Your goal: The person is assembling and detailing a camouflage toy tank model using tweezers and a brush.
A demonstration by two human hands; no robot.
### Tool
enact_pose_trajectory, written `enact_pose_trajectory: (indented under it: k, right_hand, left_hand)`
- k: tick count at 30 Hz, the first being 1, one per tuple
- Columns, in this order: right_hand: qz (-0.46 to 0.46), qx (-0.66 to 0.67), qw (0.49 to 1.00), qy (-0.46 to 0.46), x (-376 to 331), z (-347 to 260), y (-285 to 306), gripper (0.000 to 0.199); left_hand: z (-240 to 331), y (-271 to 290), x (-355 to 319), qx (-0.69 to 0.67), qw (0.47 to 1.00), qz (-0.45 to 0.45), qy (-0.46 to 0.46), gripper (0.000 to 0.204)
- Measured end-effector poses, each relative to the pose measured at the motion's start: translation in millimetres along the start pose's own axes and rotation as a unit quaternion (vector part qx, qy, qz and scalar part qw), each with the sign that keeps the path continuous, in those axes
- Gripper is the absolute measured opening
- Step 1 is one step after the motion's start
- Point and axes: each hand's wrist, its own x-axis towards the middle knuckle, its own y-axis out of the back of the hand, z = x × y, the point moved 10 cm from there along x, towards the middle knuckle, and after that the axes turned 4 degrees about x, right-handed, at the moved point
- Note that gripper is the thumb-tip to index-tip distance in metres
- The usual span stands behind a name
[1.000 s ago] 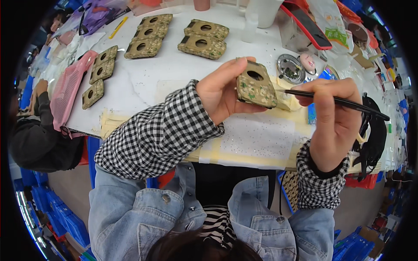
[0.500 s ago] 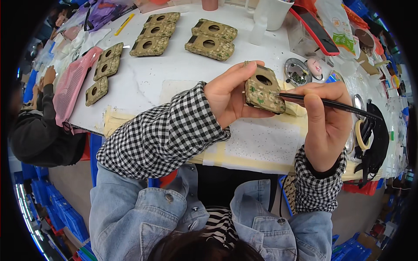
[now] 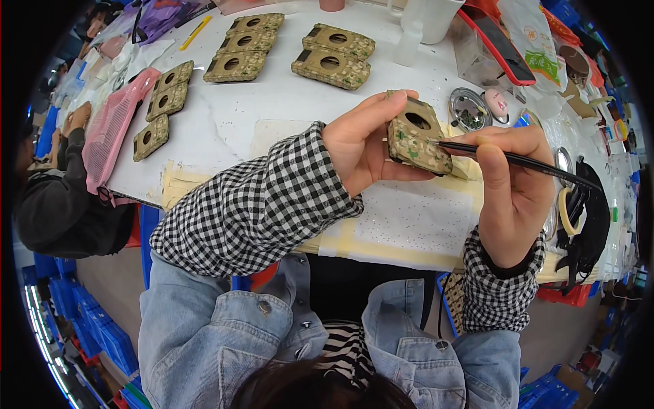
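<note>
My left hand [image 3: 361, 143] holds a camouflage model tank hull [image 3: 423, 151] by its edges, thumb on the far edge and fingers underneath. The hull is tilted, with a round hole in its top. Between the thumb and fingers of my right hand [image 3: 514, 187] is a pair of black tweezers [image 3: 538, 165]. Their tips meet the hull's top near its right side, below the hole; whether they pinch something small there is too fine to tell. Below the hands lies a white sheet [image 3: 409, 218] dotted with small specks and edged with yellow tape.
More camouflage hulls lie in groups at the back [image 3: 330, 67] and left [image 3: 151, 138]. A round metal dish [image 3: 470, 109] with green bits stands beyond my right hand, near a red-cased phone [image 3: 496, 44] and white mug [image 3: 436, 17]. A pink basket [image 3: 117, 133] is at the left; another person's arm [image 3: 71, 163] rests beyond it.
Both hands stay in nearly the same place, the tweezer tips still at the hull. The hull is turned very slightly. The whole view has shifted a little.
</note>
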Motion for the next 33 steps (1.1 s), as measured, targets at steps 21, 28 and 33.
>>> enact_pose_trajectory:
  k: [21,28,33]
  right_hand:
    - [0.012,-0.001,1.000,0.011,-2.1,-0.2,1.1,0.010]
    - [0.008,-0.010,1.000,0.019,-2.0,-2.2,0.4,0.011]
    - [0.004,-0.003,1.000,0.017,-1.8,-1.4,0.0,0.012]
  left_hand:
    - [-0.8,1.5,0.1,0.000,1.000,0.010,0.005,0.042]
    - [0.0,1.6,-0.4,0.003,1.000,0.010,0.003,0.042]
    - [0.1,1.6,-0.3,0.005,1.000,0.008,0.002,0.042]
